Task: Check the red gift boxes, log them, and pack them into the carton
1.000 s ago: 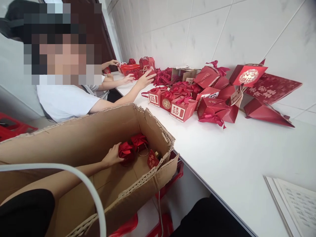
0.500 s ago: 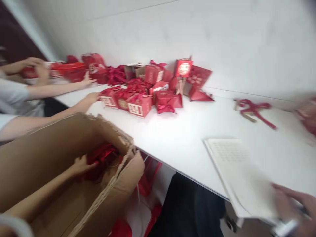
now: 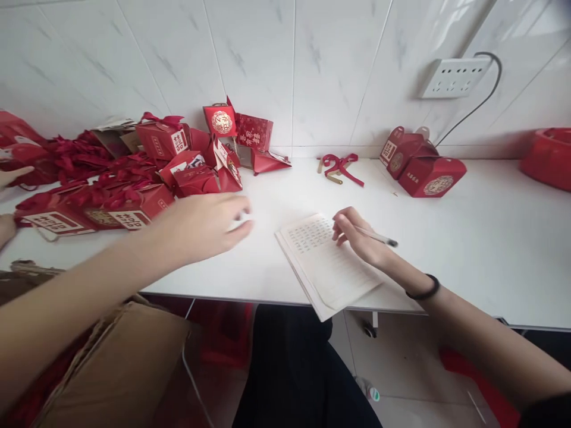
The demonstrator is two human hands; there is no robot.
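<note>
Fingers of the right hand (image 3: 362,242) pinch a pen (image 3: 384,239) over the notebook (image 3: 343,279), whose near corner overhangs the table (image 3: 473,255) edge, tabletop extending right, while the left hand (image 3: 203,229), fingers parted, hovers left.

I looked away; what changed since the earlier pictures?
The left hand came off a red bundle in the carton and moved right, over the table. The right hand, first out of view, now holds a pen over the notebook. Piled red boxes stayed put.

Pen (image 3: 380,237) in right hand (image 3: 355,235)
</note>
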